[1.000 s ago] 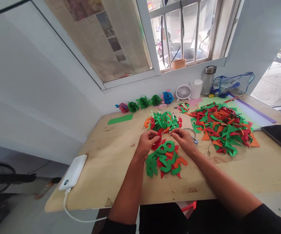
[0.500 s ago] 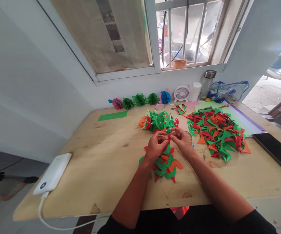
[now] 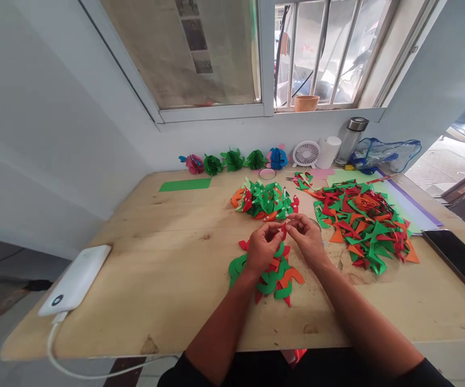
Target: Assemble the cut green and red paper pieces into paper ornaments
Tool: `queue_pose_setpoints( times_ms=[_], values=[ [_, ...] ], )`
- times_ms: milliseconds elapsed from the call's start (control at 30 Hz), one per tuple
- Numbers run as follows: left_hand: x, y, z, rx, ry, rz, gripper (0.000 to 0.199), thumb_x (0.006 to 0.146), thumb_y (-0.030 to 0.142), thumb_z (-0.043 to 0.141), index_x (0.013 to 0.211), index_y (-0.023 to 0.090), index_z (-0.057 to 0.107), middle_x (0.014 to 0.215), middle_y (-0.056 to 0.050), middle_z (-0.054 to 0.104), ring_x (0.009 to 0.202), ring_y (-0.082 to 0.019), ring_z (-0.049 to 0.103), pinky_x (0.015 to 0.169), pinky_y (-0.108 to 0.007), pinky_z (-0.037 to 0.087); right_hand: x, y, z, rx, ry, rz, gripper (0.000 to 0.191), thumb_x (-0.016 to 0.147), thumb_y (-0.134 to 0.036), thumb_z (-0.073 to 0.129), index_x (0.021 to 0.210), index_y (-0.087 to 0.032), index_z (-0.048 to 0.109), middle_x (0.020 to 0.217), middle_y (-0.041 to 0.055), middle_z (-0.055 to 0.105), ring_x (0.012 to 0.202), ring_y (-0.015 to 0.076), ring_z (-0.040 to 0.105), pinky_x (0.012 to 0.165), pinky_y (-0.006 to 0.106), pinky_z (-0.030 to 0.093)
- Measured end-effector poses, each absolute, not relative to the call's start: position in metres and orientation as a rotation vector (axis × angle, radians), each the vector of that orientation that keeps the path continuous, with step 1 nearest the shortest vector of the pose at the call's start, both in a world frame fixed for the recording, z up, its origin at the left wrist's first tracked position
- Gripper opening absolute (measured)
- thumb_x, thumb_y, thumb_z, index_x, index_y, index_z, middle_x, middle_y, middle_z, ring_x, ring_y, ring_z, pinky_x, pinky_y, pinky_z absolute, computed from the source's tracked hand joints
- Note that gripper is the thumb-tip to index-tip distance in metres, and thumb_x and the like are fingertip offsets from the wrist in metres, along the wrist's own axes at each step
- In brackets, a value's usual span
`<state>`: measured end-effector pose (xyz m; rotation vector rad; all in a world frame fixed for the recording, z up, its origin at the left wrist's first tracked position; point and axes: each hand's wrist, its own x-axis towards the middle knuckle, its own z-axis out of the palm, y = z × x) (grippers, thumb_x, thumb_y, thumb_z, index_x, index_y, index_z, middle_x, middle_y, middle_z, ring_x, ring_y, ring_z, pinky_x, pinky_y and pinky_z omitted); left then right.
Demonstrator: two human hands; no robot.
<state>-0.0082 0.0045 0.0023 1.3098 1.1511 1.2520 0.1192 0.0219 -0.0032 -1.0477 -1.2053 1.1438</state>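
A small red paper piece (image 3: 284, 230) is pinched between the fingertips of my left hand (image 3: 263, 246) and my right hand (image 3: 305, 236). Both hands are closed on it, just above the table. Under and around my left wrist lie curved green, red and orange paper cutouts (image 3: 271, 279), partly hidden by the hand. Beyond my fingers sits a second pile of green, red and orange paper pieces (image 3: 266, 199) with small white patches on them. To the right of my right hand spreads a large heap of pointed paper scraps (image 3: 365, 220).
A white power bank (image 3: 74, 279) with a cable lies at the table's left edge, a black phone (image 3: 458, 263) at the right. Along the wall stand folded paper figures (image 3: 232, 159), a small fan (image 3: 306, 155) and a glass bottle (image 3: 351, 141). A green paper strip (image 3: 185, 185) lies back left.
The view has shifted slightly. Both hands still pinch the red paper piece, which now shows a little differently between the fingertips; the piles look unchanged.
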Motion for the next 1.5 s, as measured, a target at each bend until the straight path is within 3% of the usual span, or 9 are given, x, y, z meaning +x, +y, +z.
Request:
queue_pose_setpoints(
  times_ms=[300,800,1200,1500],
  values=[
    [-0.011,0.008,0.006,1.078,1.171,1.237,0.011,0.066,0.027,0.064,0.068,0.016,0.065,0.069,-0.002,0.066,0.063,-0.012,0.058,0.062,-0.023,0.046,0.117,0.019,0.0,-1.05,-1.257,1.154,0.027,0.07,-0.034,0.064,0.092,-0.022,0.056,0.067,-0.002,0.059,0.061,0.0122,0.052,0.056,0.024,0.041],
    [-0.014,0.008,0.01,0.888,1.296,1.338,0.015,0.063,0.029,0.065,0.07,0.015,0.066,0.06,0.0,0.062,0.049,-0.008,0.048,0.045,-0.018,0.038,0.113,0.013,0.006,-1.081,-1.316,1.149,0.017,0.075,-0.036,0.061,0.08,-0.02,0.062,0.075,0.002,0.062,0.071,0.015,0.055,0.065,0.026,0.043],
    [-0.012,0.007,0.01,0.886,1.206,1.381,0.012,0.063,0.025,0.068,0.07,0.015,0.07,0.065,-0.001,0.066,0.057,-0.009,0.055,0.057,-0.02,0.044,0.112,0.014,0.001,-1.108,-1.326,1.137,0.017,0.075,-0.036,0.062,0.078,-0.02,0.066,0.074,0.002,0.065,0.073,0.0167,0.057,0.062,0.026,0.043],
    [-0.011,0.006,0.009,0.87,1.2,1.389,0.013,0.064,0.026,0.068,0.071,0.015,0.069,0.068,-0.001,0.066,0.058,-0.009,0.056,0.057,-0.02,0.045,0.11,0.013,0.002,-1.111,-1.208,1.161,0.018,0.069,-0.036,0.066,0.075,-0.02,0.07,0.072,0.0019,0.066,0.071,0.0167,0.058,0.064,0.028,0.044]
  ],
)
